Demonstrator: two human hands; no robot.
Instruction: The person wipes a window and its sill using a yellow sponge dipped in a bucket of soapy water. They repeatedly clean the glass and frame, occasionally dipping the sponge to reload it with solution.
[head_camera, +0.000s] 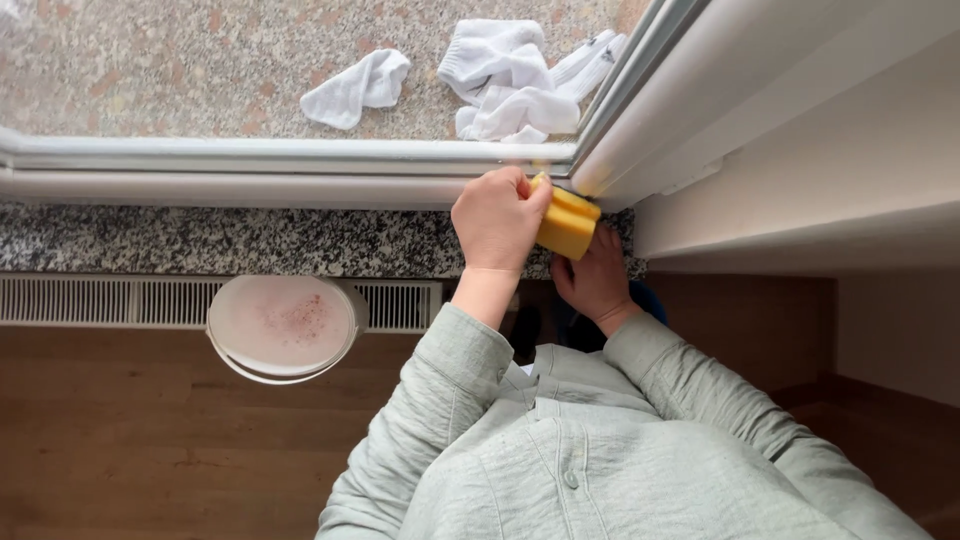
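My left hand (495, 218) is closed around a yellow sponge (566, 224) and presses it into the corner where the white window frame (300, 155) meets the open sash (640, 120). My right hand (597, 282) lies just below the sponge on the speckled granite sill (230, 240). Its fingertips go under the sponge and are hidden, so its grip cannot be made out. Both arms wear pale green sleeves.
A white bucket (284, 328) of foamy, pinkish water stands on the wooden floor below the sill, in front of a radiator grille (100, 300). Outside the frame, white socks (355, 88) and a heap of more white socks (510, 80) lie on a granite ledge.
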